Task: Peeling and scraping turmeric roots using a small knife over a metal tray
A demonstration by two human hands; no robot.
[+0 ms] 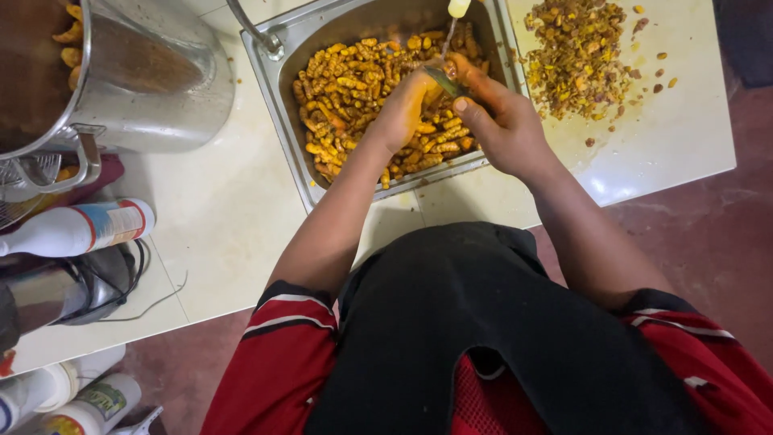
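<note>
Both forearms stretched forward, bare to the elbow; left hand (400, 109) curled with stained fingers, right hand (495, 117) closed in a pinching grip beside it.

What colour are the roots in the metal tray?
Orange-yellow; the roots fill the tray, best seen in the head view.

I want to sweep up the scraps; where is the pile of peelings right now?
In the head view, the peelings lie heaped on the pale counter at upper right, just right of the metal tray of turmeric and beyond the right hand.
</note>
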